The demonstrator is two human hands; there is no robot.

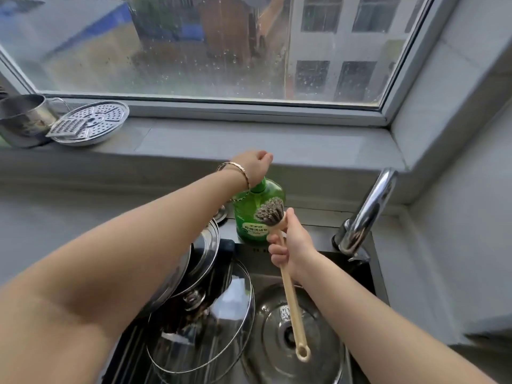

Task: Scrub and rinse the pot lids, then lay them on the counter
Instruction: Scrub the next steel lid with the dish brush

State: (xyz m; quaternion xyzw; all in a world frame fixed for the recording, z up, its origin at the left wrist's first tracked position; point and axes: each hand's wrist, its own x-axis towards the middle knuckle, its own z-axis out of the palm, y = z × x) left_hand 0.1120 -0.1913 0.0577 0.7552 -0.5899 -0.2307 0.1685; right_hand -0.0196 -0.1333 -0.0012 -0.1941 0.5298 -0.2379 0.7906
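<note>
My left hand sits on top of the green dish soap bottle at the back of the sink, fingers curled over its pump, which is hidden. My right hand grips a wooden dish brush by the handle, its dark bristle head held up against the bottle. Two glass pot lids lie in the sink: one tilted at the left, one flat over the drain. A steel lid leans behind them under my left forearm.
A chrome faucet rises at the sink's back right. On the window sill at the left stand a steel mug, a perforated steamer plate and a small grater. Grey counter runs to the right of the sink.
</note>
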